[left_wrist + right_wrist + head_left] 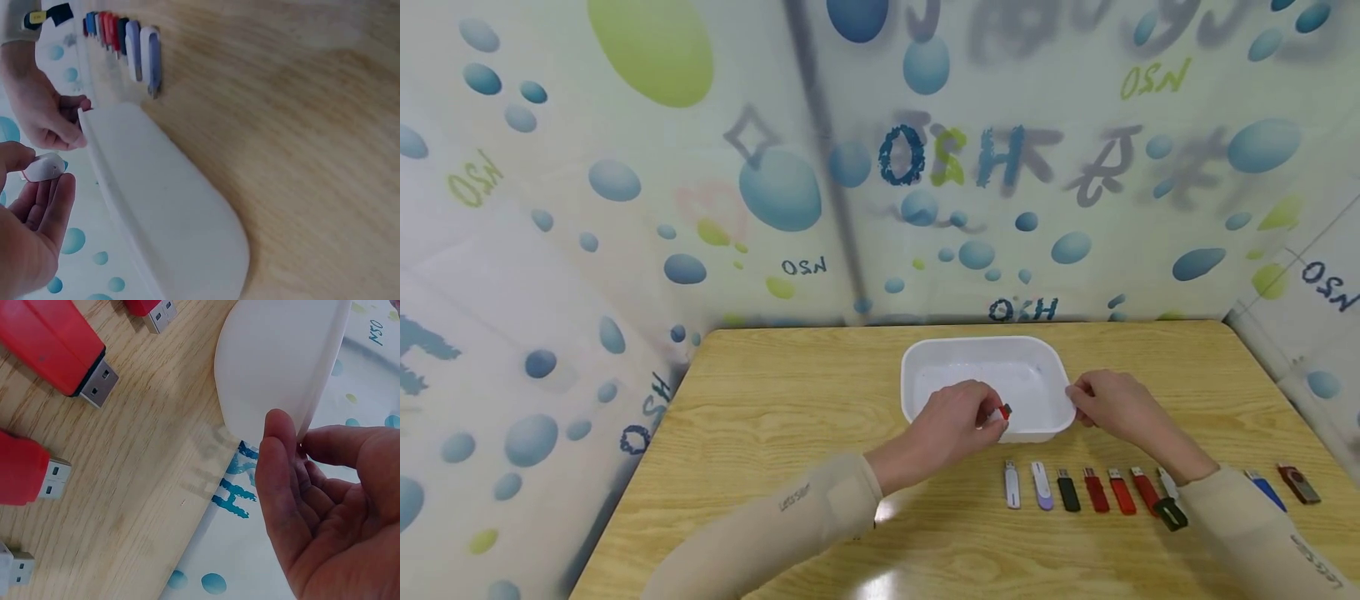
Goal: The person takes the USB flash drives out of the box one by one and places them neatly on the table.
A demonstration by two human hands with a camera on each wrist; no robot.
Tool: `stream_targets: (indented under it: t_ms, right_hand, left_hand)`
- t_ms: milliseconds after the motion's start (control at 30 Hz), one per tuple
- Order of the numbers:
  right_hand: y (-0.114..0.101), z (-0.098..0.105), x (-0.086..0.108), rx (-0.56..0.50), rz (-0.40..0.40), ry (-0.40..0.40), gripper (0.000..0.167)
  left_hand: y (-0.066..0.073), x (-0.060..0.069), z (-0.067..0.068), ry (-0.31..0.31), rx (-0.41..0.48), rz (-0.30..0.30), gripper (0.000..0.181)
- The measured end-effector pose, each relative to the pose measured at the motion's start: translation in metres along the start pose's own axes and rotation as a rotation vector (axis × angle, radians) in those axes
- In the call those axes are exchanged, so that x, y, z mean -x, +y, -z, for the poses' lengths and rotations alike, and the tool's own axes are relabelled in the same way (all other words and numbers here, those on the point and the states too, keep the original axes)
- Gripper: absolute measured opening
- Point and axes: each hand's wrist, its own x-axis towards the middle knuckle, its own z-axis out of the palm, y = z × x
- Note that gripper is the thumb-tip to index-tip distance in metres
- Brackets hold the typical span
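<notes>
My left hand (pixel 951 423) pinches a small white and red USB stick (pixel 1003 412) between thumb and fingers, over the near part of a white plastic basin (pixel 912 375). In the left wrist view the white casing of this stick (pixel 45 167) shows, with a thin red edge. My right hand (pixel 1108 404) pinches the basin's right rim, thumb on one side and fingers on the other, as the right wrist view also shows. Several USB sticks lie in a row on the table in front of the basin, among them a white one (pixel 1012 485) and a black one (pixel 1067 490).
Further right along the row are red USB sticks (pixel 1122 493), a blue one (pixel 1267 490) and a dark red one (pixel 1298 483). The right forearm covers part of the row. The wooden table (pixel 790 392) ends at a patterned curtain (pixel 850 208) behind.
</notes>
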Motion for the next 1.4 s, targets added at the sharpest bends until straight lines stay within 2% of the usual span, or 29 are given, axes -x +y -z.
stream_targets:
  t_ms: [233,467,733,967,1233,1400]
  right_hand:
    - [-0.001,0.000,0.000,0.002,-0.002,-0.002,0.024]
    - [0.000,0.001,0.001,0.000,-0.002,-0.008,0.024]
    - [0.000,0.000,0.001,-0.002,0.000,-0.012,0.025]
    - [0.001,0.000,0.002,-0.003,0.008,-0.007,0.025]
    - [0.002,-0.001,0.001,-0.006,0.006,-0.002,0.024]
    - [0.001,-0.001,0.000,-0.014,0.003,-0.003,0.025]
  left_hand:
    - [-0.001,0.012,-0.010,-0.043,-0.001,-0.023,0.009]
    - [-0.004,0.022,-0.021,-0.118,-0.110,-0.063,0.012]
    - [-0.011,0.031,-0.034,-0.188,-0.199,-0.038,0.011]
    - [-0.018,0.037,-0.043,-0.142,-0.261,-0.111,0.019]
    - [-0.021,0.038,-0.048,-0.125,-0.300,-0.116,0.023]
    - [-0.022,0.035,-0.049,-0.126,-0.348,-0.104,0.041]
